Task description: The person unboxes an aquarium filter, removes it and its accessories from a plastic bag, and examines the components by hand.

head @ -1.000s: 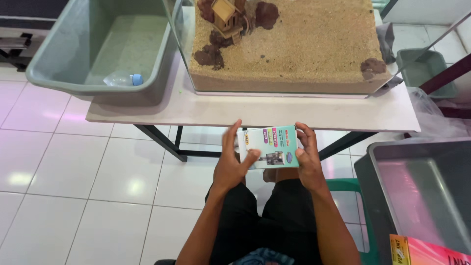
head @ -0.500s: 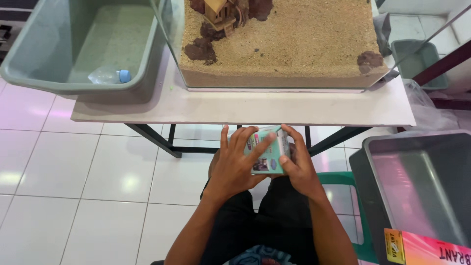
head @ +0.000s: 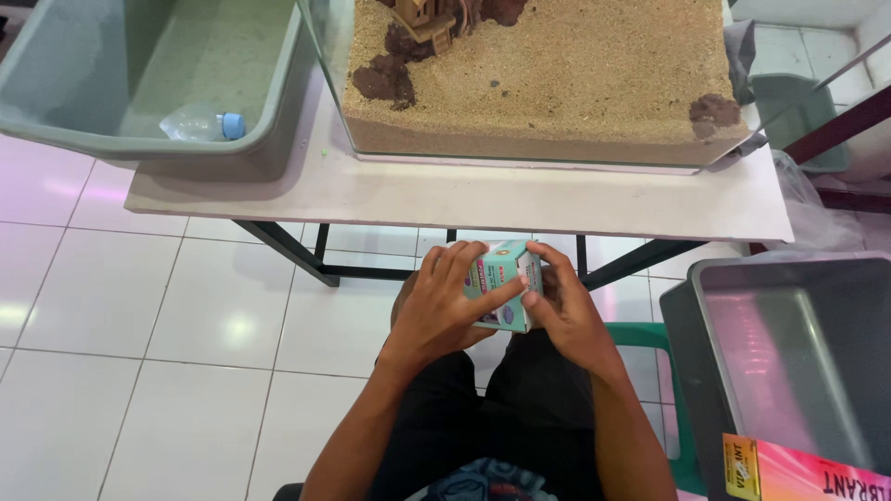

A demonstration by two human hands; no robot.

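A small teal and white cardboard box [head: 506, 283] sits between both my hands, above my lap. My left hand [head: 441, 306] wraps its left side, with the fingers over the front face. My right hand [head: 561, 306] grips its right side, with the thumb and forefinger on the upper right corner. The box is turned so a narrow side faces up. In front of me, on a white table [head: 445, 195], stands a glass tank [head: 548, 83] filled with sand and brown rocks.
A grey-green plastic tub [head: 139, 83] with a clear bottle [head: 200, 123] inside stands on the table's left end. A grey tub [head: 789, 362] is at my right, with a pink and orange box [head: 798, 471] on its near edge. A green stool [head: 650, 339] shows under my legs. White tiled floor lies to the left.
The box has been turned in my hands from its broad face up to a narrower side. Both hands shifted their hold around it.
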